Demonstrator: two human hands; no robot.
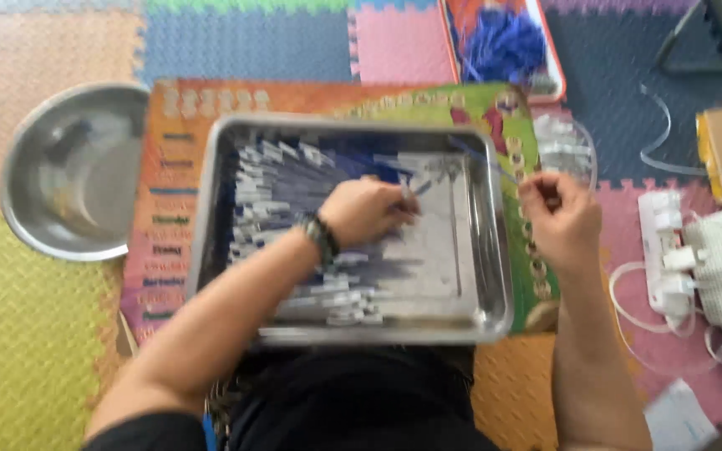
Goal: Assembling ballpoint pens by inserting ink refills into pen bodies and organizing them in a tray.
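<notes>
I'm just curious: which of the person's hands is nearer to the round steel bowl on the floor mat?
Left. The left hand is over the steel tray, right of the bowl; the right hand is past the tray's far edge.

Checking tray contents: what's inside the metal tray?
The metal tray holds a blurred heap of small white and dark blue pieces, mostly at its left, with bare metal on the right. The left hand and forearm cover the middle, so what lies beneath them cannot be seen.

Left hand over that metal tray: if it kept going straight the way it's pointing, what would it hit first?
The left hand points toward the right side of the tray. It would likely first meet the bare tray floor, then the right wall, with the right hand just beyond. Blur makes height hard to judge.
</notes>
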